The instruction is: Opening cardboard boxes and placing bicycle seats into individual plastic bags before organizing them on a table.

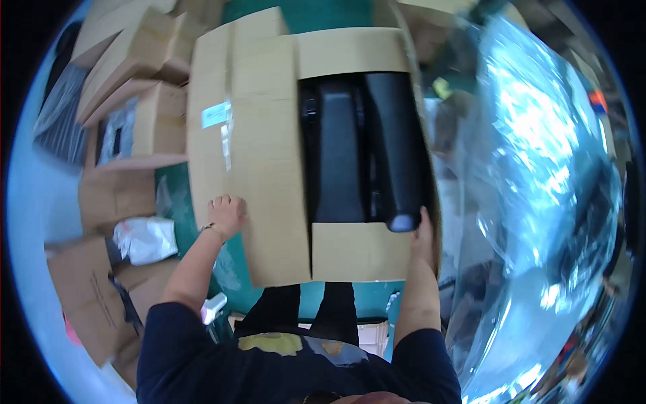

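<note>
Seen in the head view, a big cardboard box [360, 254] sits open right in front of the person, above the green floor [232, 273]. Its broad left flap [268, 155] is spread outward, with a pale blue label [215, 115] and shiny tape [227, 143] along it. Inside I make out long black parts lying side by side: a flatter one [338, 155] at the middle and a rounded one [397, 148] by the right wall, its near end catching the light.

The left hand [227, 214] lies on the flap's lower left part, fingers bent and close together; I can't tell whether it pinches the cardboard. The right hand [423, 236] is at the box's near right corner, fingers pointing up beside the rounded part's end; its grip is partly hidden, so I can't say what it holds.

Over to the left, more cartons [124, 54] are piled near a white plastic bag [146, 239]. A glossy heap of clear plastic wrap [538, 135] fills the right side.
</note>
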### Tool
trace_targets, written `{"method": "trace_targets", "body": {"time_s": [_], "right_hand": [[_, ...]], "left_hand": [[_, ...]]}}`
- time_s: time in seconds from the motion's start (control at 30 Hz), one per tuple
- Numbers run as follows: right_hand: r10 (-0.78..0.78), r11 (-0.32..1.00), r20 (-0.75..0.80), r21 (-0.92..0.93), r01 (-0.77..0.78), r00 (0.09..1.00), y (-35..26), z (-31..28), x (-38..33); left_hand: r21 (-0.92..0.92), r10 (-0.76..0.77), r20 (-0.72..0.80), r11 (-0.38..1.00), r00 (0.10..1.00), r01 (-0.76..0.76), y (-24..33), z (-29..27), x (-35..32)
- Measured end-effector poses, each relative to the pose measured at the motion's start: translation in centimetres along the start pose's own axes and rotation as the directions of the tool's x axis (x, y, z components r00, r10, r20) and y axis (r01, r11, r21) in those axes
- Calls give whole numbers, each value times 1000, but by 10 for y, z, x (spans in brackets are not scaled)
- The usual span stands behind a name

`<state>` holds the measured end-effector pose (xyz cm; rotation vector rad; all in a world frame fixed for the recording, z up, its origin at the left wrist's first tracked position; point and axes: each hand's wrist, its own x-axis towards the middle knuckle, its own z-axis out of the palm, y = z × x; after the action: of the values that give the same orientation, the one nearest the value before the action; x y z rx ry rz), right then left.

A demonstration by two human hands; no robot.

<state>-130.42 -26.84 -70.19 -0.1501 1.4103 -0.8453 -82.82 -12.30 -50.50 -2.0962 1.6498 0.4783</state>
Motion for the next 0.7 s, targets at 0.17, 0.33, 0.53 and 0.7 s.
{"method": "trace_targets", "body": {"time_s": [0.17, 0.33, 0.53, 0.7], "right_hand": [[-81, 941, -108, -336, 41, 991, 7, 17, -33], [-322, 742, 149, -574, 347, 935, 22, 75, -109], [-389, 530, 578, -496, 688, 717, 40, 214, -236], [66, 557, 876, -430, 711, 478, 136, 334, -317]], "left_hand": [[-780, -382, 80, 551, 921, 296, -36, 108, -32], [-886, -17, 374, -302, 927, 352, 7, 62, -42], [-983, -527, 57, 117, 848, 139, -70, 111, -2], [-784, -829, 4, 345, 559, 517, -169, 187, -4]]}}
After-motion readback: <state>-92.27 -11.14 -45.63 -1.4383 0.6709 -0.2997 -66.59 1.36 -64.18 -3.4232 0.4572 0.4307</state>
